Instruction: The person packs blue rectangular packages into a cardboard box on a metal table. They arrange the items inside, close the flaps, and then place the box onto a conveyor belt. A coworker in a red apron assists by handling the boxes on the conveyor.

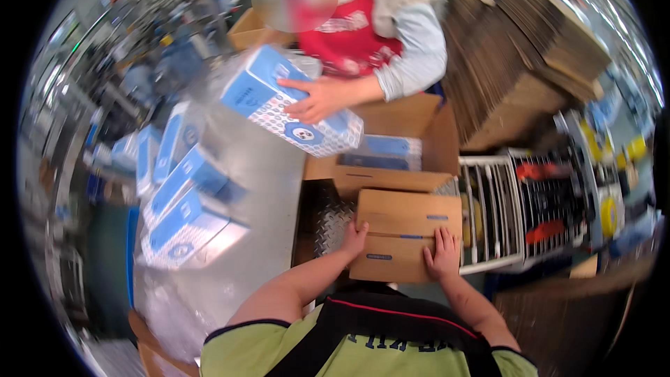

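Observation:
A closed brown cardboard box point(398, 260) lies before me, its top flaps meeting at a seam. At its left edge, my left hand point(354, 239) grips the side, with the fingers partly hidden. My right hand point(444, 255) rests flat on the right part of the top, fingers stretched out. Just beyond stands an open cardboard box point(440, 136) with blue-and-white cartons point(387, 152) inside. Across from me, a co-worker in a red apron holds a blue-and-white patterned carton point(293, 105) above the metal table, one hand point(321, 101) on its top.
More blue-and-white cartons point(185, 227) stand on the metal table point(258, 167) to the left, near crumpled clear plastic point(181, 314). A roller conveyor point(492, 213) runs right, toward a machine with yellow parts point(607, 216). Flattened cardboard stacks point(516, 56) rise at the far right.

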Demonstrator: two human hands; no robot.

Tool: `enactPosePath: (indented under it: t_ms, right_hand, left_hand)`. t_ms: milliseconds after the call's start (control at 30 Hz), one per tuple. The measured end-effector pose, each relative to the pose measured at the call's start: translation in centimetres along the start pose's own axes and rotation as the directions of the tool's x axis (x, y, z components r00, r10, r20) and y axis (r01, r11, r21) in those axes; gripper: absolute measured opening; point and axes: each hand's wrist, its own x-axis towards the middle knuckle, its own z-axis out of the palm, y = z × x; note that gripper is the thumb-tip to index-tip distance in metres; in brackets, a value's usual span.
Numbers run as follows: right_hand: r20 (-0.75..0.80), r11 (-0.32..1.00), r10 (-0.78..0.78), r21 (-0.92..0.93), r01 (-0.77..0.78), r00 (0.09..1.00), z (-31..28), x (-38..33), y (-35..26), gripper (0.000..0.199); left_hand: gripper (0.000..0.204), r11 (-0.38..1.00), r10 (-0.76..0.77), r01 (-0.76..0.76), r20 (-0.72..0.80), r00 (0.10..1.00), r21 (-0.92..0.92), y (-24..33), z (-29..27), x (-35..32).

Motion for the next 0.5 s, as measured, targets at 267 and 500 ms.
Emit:
enactPosePath:
  t_ms: [267, 500]
  right_hand:
    - [0.044, 1.0, 0.023, 0.016, -0.024, 0.999, -2.5, 0.8, 4.1, 0.063]
    - [0.005, 0.996, 0.088, 0.007, -0.088, 0.996, -3.5, 1.7, 14.4, 0.055]
  left_hand:
    - [0.054, 0.975, 0.052, -0.062, -0.05, 0.997, -0.214, -4.5, 6.4, -0.8]
    - [0.059, 0.97, -0.038, 0.002, -0.141, 0.989, -0.243, -0.7, 27.9, -0.5]
